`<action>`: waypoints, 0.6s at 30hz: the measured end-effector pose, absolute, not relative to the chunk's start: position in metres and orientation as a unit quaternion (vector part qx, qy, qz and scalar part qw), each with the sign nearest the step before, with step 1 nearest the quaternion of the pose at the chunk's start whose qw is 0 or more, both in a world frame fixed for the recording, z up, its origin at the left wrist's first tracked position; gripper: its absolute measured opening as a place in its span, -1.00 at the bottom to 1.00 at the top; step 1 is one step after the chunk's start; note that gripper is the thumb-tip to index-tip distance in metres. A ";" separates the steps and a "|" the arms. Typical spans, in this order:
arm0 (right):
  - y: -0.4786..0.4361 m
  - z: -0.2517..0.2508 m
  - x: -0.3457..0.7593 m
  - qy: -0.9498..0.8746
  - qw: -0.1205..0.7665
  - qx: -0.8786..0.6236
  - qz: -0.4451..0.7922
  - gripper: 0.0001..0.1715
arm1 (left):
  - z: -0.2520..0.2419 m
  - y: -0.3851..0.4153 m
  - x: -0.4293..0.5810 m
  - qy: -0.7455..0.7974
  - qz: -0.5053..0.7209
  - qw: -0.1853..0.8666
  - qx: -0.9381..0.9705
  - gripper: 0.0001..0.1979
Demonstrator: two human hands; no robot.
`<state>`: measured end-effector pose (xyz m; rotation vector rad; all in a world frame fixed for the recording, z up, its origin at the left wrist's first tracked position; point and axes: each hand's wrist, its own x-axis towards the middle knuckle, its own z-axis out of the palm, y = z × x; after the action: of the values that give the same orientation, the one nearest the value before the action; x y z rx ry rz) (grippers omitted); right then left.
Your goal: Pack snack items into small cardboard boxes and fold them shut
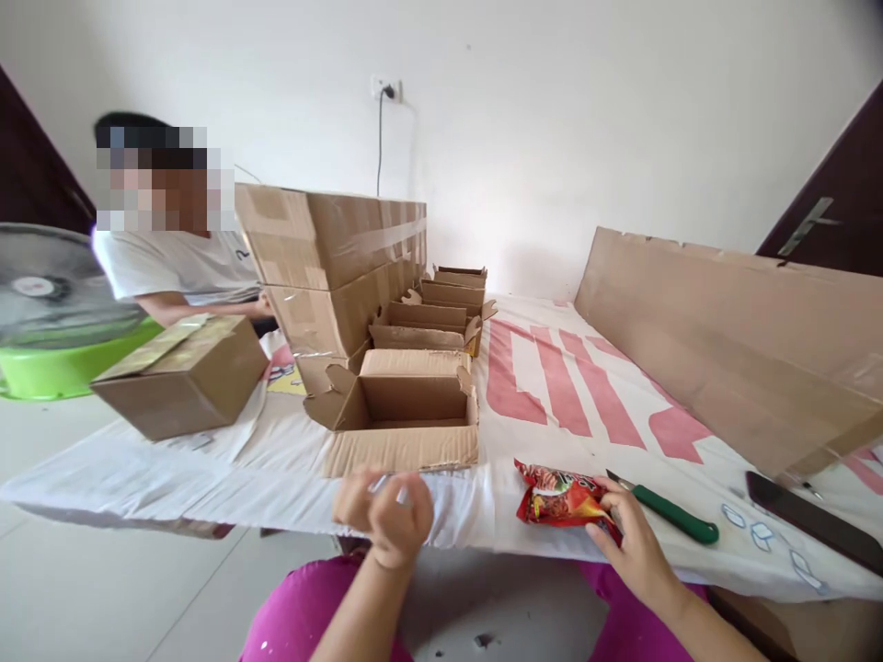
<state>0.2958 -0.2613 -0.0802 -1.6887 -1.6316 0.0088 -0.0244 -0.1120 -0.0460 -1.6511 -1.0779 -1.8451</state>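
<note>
My right hand [627,529] grips the right end of a glossy red food packet [560,496], thumb below and fingers over the top. The packet lies on the table near its front edge. My left hand [386,515] is curled closed at the table edge; small pale spots show between its fingers, and I cannot make out what they are. Just beyond it stands an open cardboard box [400,448] with its flaps up and its visible inside bare. Right of my right hand lies a green-handled utility knife [676,515] with its blade toward the packet.
Several open boxes [428,317] line up behind the nearest one, beside stacked large cartons [369,225]. A closed carton [183,377] sits at left, near a seated person [183,267] and a fan [48,290]. A cardboard panel [717,340] and dark phone [818,519] are at right.
</note>
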 end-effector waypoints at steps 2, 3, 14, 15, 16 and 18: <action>-0.266 -0.094 0.291 -0.617 0.425 -0.662 -0.012 -0.74 | -0.054 -0.133 0.007 -0.279 -0.612 0.106 -0.733 -0.71; -0.267 -0.098 0.289 -0.609 0.436 -0.662 -0.018 -0.72 | -0.058 -0.142 0.022 -0.240 -0.561 0.027 -0.792 -0.71; -0.276 -0.115 0.293 -0.642 0.350 -0.680 -0.057 -0.41 | -0.067 -0.148 0.079 -0.302 -0.307 -0.404 -0.807 -0.52; -0.276 -0.115 0.295 -0.644 0.353 -0.677 -0.053 -0.41 | -0.070 -0.148 0.082 -0.306 -0.323 -0.441 -0.780 -0.52; -0.274 -0.113 0.298 -0.646 0.357 -0.673 -0.048 -0.41 | -0.072 -0.147 0.087 -0.316 -0.346 -0.478 -0.743 -0.55; -0.261 -0.102 0.307 -0.651 0.371 -0.661 -0.039 -0.44 | -0.077 -0.138 0.102 -0.346 -0.405 -0.537 -0.654 -0.64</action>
<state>0.3070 -0.2609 -0.1020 -1.6954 -1.6682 -0.1006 0.1020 -0.1382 -0.0765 -3.3163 -1.7530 -2.0517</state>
